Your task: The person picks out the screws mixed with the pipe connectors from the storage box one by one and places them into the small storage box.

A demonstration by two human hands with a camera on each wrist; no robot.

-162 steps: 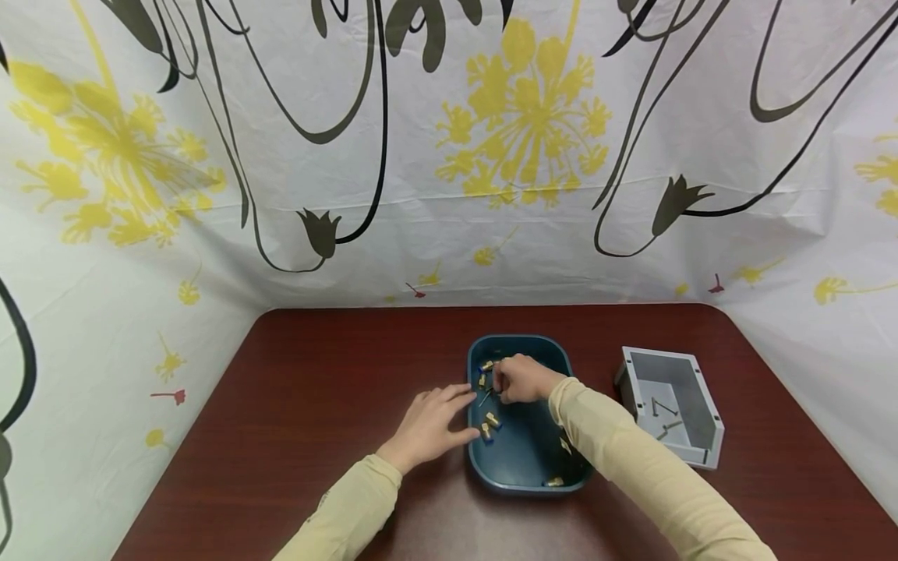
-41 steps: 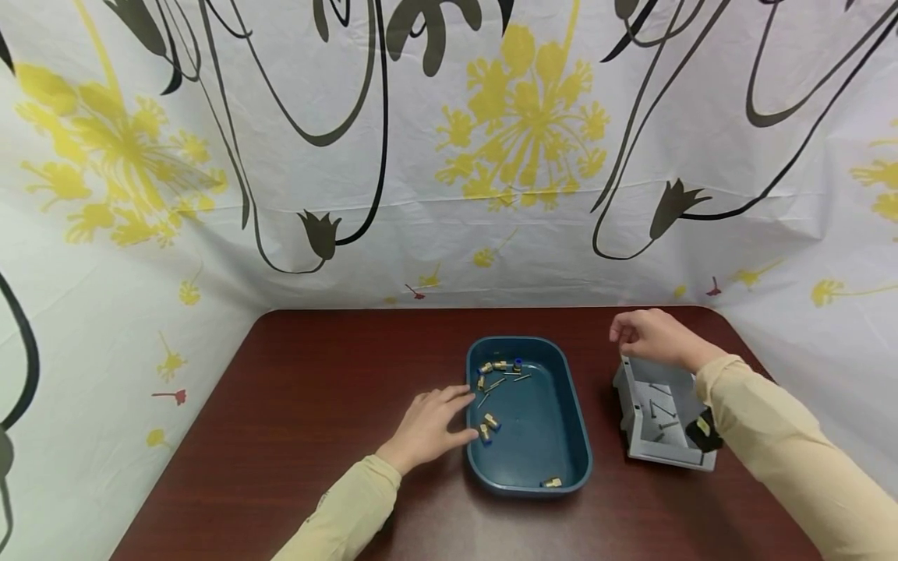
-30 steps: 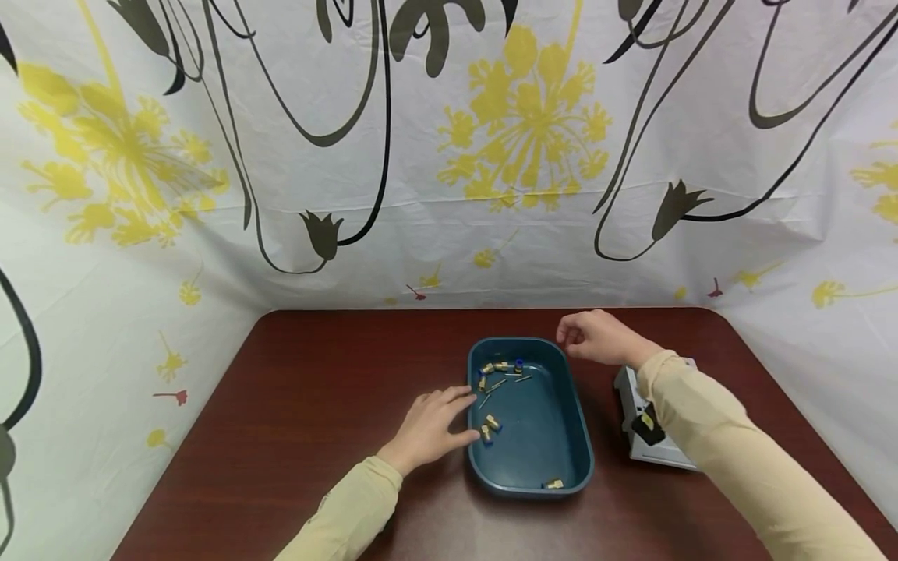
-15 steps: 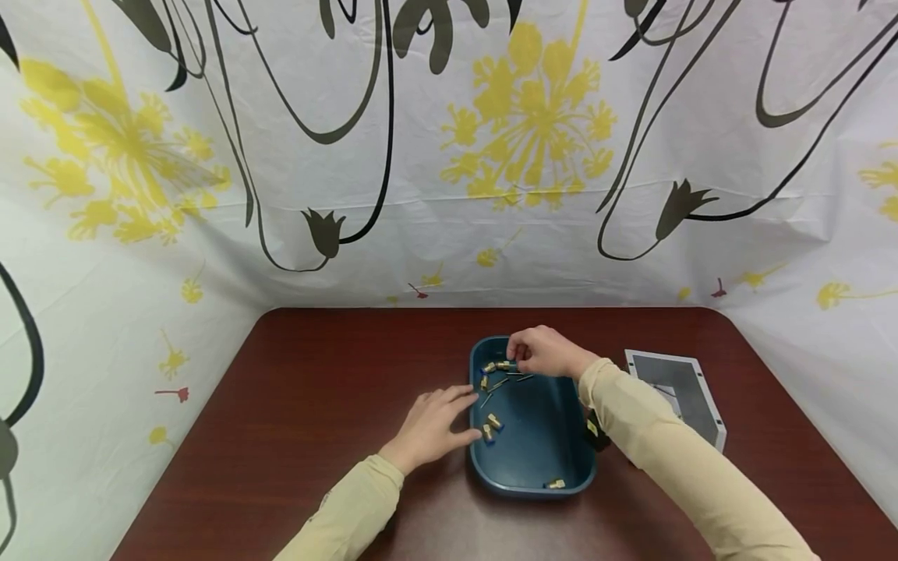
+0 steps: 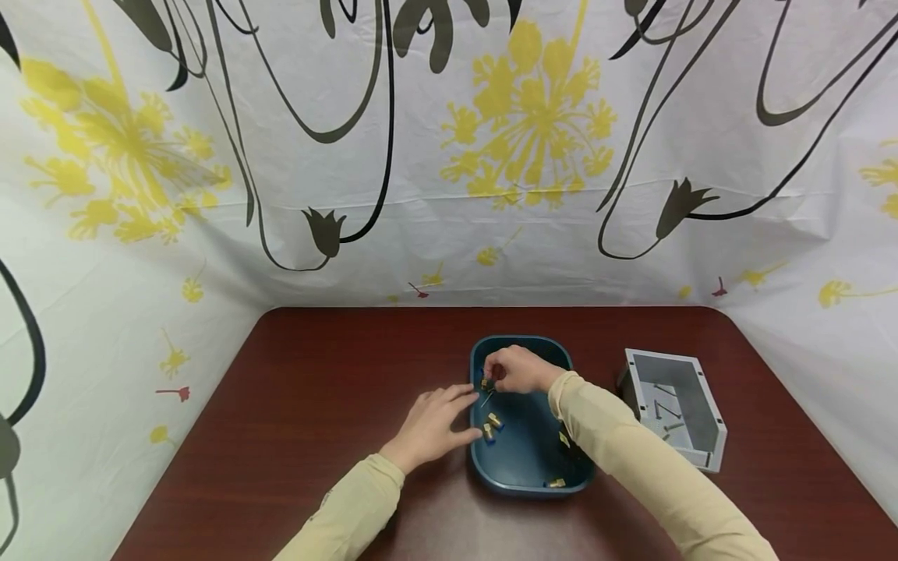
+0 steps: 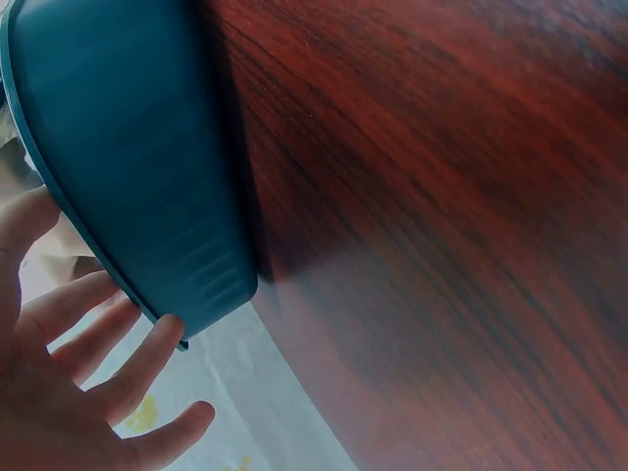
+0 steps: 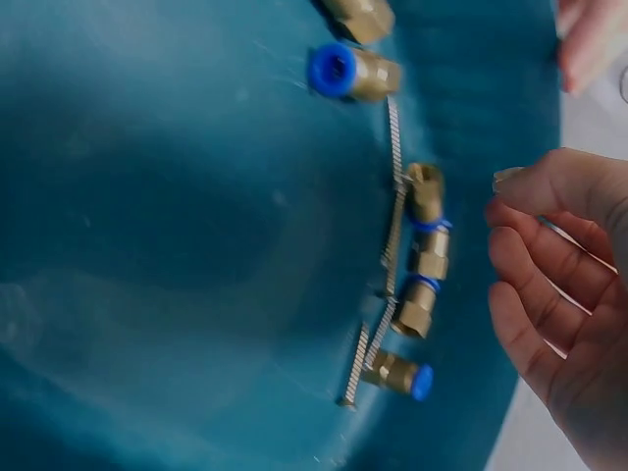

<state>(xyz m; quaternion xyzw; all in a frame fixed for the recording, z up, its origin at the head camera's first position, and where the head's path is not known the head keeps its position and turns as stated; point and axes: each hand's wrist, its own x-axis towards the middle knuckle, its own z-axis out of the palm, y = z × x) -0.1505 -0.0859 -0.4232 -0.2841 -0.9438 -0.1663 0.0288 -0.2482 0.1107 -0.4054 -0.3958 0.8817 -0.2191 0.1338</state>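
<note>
A teal tray [image 5: 522, 456] holds several brass fittings [image 5: 495, 421] with blue collars and several thin screws [image 7: 394, 231]. My right hand [image 5: 519, 370] is inside the tray's far left part, its fingers bent down over the small parts. In the right wrist view, its thumb and fingers are loosely curved beside the row of fittings [image 7: 429, 196], with nothing visible between them. My left hand [image 5: 435, 425] rests its spread, fairly straight fingers [image 6: 147, 358] against the tray's left rim. The right forearm covers part of the tray's right side.
To the right of the tray stands a grey rectangular box [image 5: 710, 389] with several screws [image 5: 666, 389] on its floor. Both containers are on a dark red-brown wooden table [image 5: 337, 374]. A patterned white cloth [image 5: 421, 156] hangs behind and beside it.
My right hand has moved left from above the grey box and down into the tray. More screws lie in the grey box than at first. My left hand has stayed at the rim.
</note>
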